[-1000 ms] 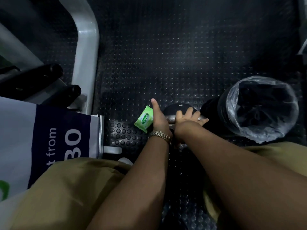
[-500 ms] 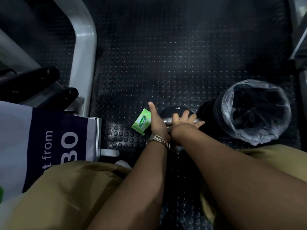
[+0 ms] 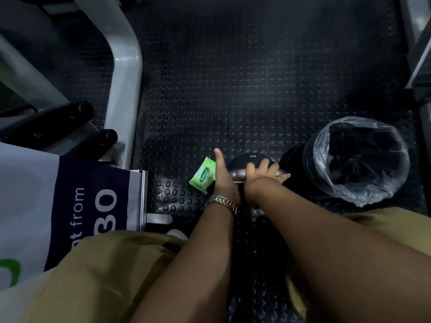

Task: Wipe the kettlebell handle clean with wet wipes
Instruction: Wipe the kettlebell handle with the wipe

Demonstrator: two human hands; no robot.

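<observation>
A black kettlebell stands on the studded rubber floor, its silver handle running left to right. My right hand lies over the handle with its fingers curled round the bar; no wipe shows under it. My left hand, with a gold watch on the wrist, is at the handle's left end. Its thumb points straight up and its fingers curl out of sight beneath my right wrist. A green pack of wet wipes lies on the floor just left of my left hand.
A black bin with a clear plastic liner stands right of the kettlebell. A grey machine frame and black padded bars fill the left, with a blue and white sign below them. My knees in tan fabric are at the bottom.
Both hands stay on the kettlebell handle in nearly the same place. The whole scene has slid slightly down in the view as my head moved.
</observation>
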